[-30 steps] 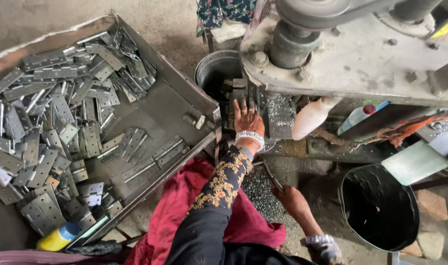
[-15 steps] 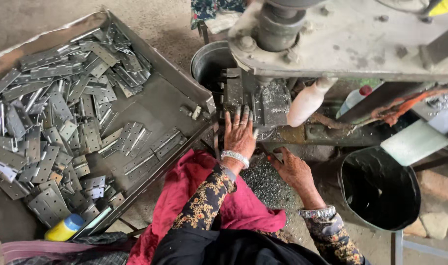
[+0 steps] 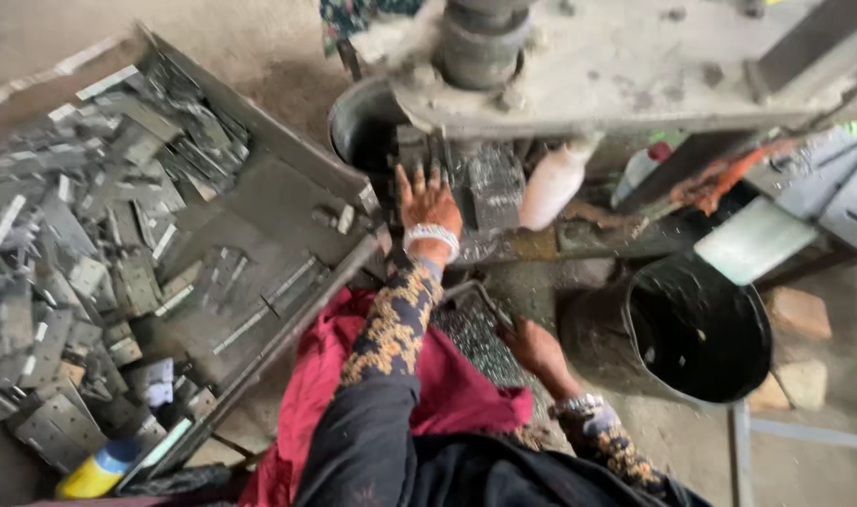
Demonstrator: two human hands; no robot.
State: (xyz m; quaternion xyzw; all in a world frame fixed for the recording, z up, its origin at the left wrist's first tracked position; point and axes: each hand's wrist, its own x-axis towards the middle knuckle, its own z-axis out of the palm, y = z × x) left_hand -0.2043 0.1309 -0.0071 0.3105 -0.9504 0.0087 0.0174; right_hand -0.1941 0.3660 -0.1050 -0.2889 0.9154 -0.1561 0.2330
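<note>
Nearest the camera, a crimson cloth [image 3: 447, 385] lies over the lap, and the right hand [image 3: 533, 349] rests low beside a small pan of fine metal shavings [image 3: 473, 340]; whether its grip is together or apart cannot be told. Just right of it stands a round black bucket [image 3: 701, 329]. Further out, the left hand [image 3: 428, 202], a beaded band at its wrist, lies flat with fingers spread apart, holding nothing, against the dark steel die block [image 3: 475, 183] under the grey press machine [image 3: 616, 66]. To the left, a wide metal tray [image 3: 287, 160] holds heaped grey hinge plates [image 3: 81, 253].
</note>
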